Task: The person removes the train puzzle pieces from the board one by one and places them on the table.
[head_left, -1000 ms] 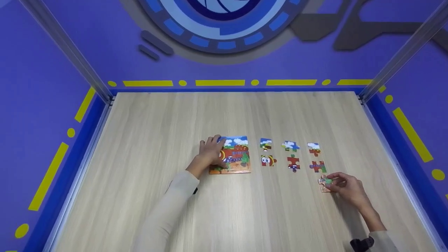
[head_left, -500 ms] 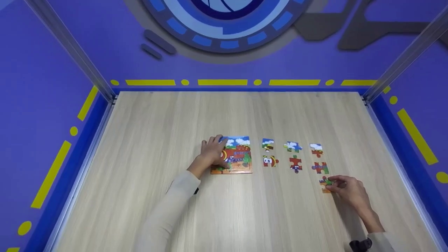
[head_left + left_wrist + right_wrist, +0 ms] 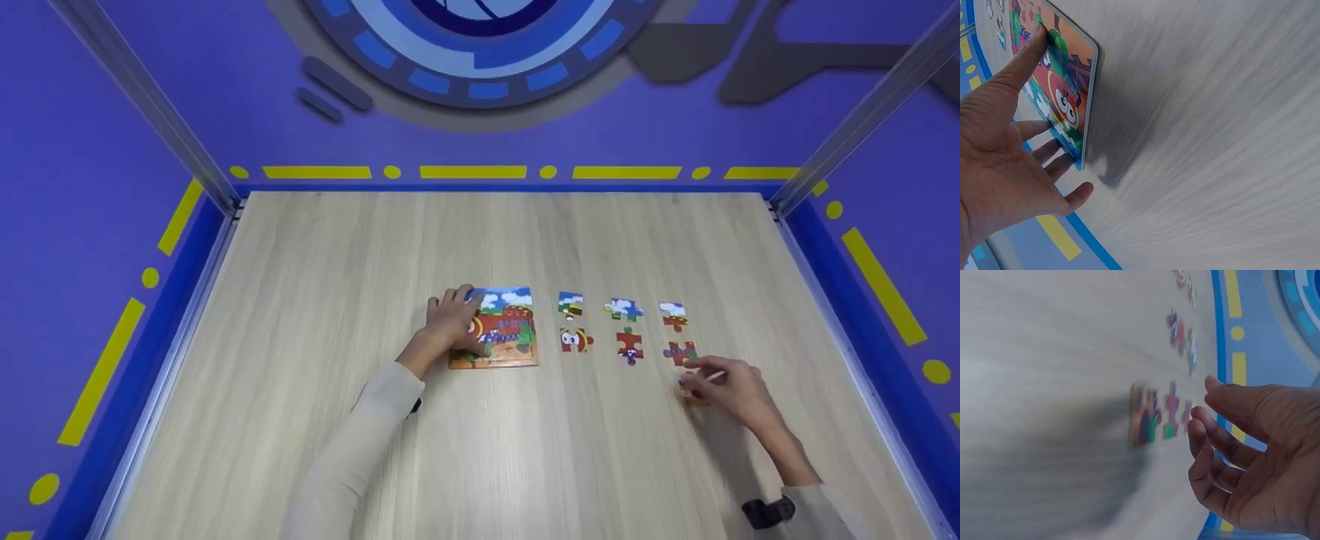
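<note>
Left hand lies flat on the left part of the puzzle board, fingers straight and spread, thumb pressed along the printed picture near its lower edge; the left wrist view confirms it, with the board under the thumb and its left corner at the fingertips. No change here against the frames from a second and half a second ago: the board is held steady in the same place. Beyond the board, toward the right, six loose puzzle pieces lie in two rows of three, well apart from either hand and unmoved. Right hand: a second ago it pinches a seventh puzzle piece lifted and tilted; half a second ago the piece is lower; now the piece lies flat on the wooden table just below the right column, and the fingers are opened and loosely curved, holding nothing, hovering just over its right edge (right wrist view; piece blurred, clear of the fingertips). Judgement: the piece has been set down and released, starting a third row.
</note>
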The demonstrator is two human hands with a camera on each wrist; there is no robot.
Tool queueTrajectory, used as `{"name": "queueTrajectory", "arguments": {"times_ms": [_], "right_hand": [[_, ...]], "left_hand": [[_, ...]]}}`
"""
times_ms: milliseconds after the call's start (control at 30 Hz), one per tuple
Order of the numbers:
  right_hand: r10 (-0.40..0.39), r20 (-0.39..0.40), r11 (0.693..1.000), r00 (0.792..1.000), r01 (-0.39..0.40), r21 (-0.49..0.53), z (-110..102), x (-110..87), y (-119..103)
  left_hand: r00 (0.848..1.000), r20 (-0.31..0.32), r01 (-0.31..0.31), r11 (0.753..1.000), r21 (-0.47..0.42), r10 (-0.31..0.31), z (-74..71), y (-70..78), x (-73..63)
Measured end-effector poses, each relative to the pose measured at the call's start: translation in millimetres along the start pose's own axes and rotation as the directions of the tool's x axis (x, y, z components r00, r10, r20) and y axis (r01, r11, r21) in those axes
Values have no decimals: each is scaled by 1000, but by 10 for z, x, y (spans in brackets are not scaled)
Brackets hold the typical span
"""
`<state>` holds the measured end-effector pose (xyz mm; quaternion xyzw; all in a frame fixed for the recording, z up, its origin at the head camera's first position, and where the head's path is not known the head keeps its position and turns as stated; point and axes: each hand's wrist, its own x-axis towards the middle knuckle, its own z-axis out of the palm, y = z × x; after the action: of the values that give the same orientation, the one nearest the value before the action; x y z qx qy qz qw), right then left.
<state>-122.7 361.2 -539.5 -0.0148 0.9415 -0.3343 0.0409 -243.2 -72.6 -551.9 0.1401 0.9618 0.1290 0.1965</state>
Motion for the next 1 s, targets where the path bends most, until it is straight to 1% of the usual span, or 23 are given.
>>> {"name": "queueTrajectory", "arguments": {"times_ms": [133, 267, 400, 500, 600, 667, 833, 900, 1000], "right_hand": [[-65, 57, 997, 996, 62, 54, 146, 157, -190], [-118, 94, 992, 989, 114, 44, 369, 342, -397], [-172, 132, 985, 976, 166, 52, 615, 502, -610], [-192, 174, 980, 966, 181, 78, 811, 586, -776], [-204, 226, 977, 952, 184, 108, 1025, 673, -972], [-223, 246, 972, 943, 196, 130, 1164, 737, -1108], [-298, 229, 950, 927, 265, 165, 1469, 874, -1395], [-314, 218, 946, 924, 286, 152, 1574, 908, -1480], [-312, 219, 949, 925, 294, 111, 1709, 939, -1580]], "left_hand": [[1000, -13, -5, 1000, -15, 5, -4, -16, -16], [1000, -19, 5, 1000, -22, -5, -9, -15, -26], [1000, -19, 6, 999, -36, -7, -10, -4, -24], [1000, -10, 4, 999, -40, -4, -9, 6, -11], [1000, -3, 12, 1000, -22, -12, -19, 5, -4], [1000, -4, 18, 1000, -10, -18, -33, 6, 0], [1000, 0, 13, 1000, -6, -13, -44, 13, 6], [1000, 3, 8, 1000, -6, -8, -35, 13, 2], [1000, -2, 5, 1000, -6, -5, -8, 0, -11]]}}
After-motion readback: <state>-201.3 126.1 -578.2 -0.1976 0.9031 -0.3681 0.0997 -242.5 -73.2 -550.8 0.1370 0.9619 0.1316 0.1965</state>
